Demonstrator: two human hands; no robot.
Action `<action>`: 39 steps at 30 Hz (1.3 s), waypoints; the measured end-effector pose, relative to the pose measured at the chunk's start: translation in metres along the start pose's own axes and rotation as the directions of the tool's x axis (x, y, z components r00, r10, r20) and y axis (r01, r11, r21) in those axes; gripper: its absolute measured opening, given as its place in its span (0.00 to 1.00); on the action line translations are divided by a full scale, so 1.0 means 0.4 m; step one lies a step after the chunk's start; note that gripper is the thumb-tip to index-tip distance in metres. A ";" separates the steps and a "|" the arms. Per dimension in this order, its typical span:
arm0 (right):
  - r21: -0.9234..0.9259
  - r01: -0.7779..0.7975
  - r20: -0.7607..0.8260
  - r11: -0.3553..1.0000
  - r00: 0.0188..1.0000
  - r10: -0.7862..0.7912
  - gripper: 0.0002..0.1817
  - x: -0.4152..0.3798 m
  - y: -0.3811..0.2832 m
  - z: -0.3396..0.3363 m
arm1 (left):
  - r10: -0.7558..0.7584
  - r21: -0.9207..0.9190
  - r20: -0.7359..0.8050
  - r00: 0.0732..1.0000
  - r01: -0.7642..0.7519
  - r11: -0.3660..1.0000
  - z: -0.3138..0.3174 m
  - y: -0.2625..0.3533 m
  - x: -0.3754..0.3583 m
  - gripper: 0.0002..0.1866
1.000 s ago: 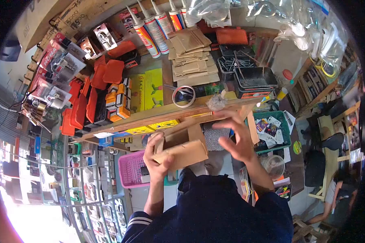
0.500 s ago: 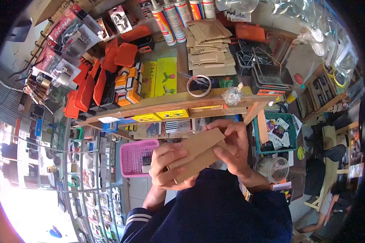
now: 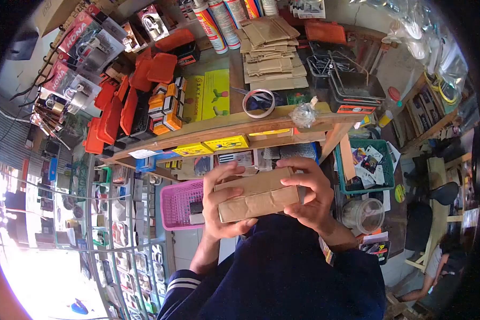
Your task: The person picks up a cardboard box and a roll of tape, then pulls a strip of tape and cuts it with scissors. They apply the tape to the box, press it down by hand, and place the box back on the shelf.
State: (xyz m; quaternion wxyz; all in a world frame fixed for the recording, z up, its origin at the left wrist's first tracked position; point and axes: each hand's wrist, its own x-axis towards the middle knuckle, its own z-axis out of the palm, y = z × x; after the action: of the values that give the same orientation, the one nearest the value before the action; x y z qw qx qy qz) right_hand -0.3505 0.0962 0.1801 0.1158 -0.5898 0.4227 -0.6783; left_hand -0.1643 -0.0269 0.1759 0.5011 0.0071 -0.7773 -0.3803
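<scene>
- Since half a second back we've leveled the brown paper packet (image 3: 257, 195); it was tilted up toward 2 o'clock, now it sits flat across both hands.
- Our left hand (image 3: 222, 205) is clamped on its 9 o'clock end, our right hand (image 3: 310, 194) curled over the 3 o'clock end, fingers on top.
- Packet's held at chest height, just below the wooden counter (image 3: 218, 130), with the pink basket (image 3: 178, 205) at 9 o'clock.
- Looks like we're pressing the fold shut; next move probably needs a firm crease.
- Tape roll (image 3: 259, 103) sits at 12 o'clock.
</scene>
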 end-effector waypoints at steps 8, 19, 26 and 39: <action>-0.020 -0.056 -0.057 0.998 0.997 0.055 0.26 -0.015 -0.011 -0.005 | -0.057 -0.105 0.068 0.996 0.064 0.992 0.014 0.001 -0.013 0.37; 0.031 -0.143 -0.112 0.989 0.983 0.146 0.16 -0.022 -0.012 -0.002 | 0.052 0.047 0.048 0.997 -0.055 0.997 0.021 0.017 -0.009 0.31; 0.017 -0.080 -0.022 0.997 0.997 0.080 0.13 -0.014 0.001 -0.008 | 0.038 0.084 0.040 0.998 -0.042 0.996 0.020 0.016 -0.023 0.31; 0.010 -0.165 -0.260 0.986 0.952 0.162 0.10 -0.015 0.049 0.039 | -0.163 0.134 0.081 0.983 0.152 0.979 0.006 -0.002 -0.023 0.28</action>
State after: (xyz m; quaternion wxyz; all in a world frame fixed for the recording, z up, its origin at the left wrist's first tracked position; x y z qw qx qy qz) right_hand -0.3413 0.0813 0.1611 0.1115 -0.4594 0.4857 -0.7353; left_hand -0.1618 -0.0223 0.1677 0.4315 0.0832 -0.8193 -0.3682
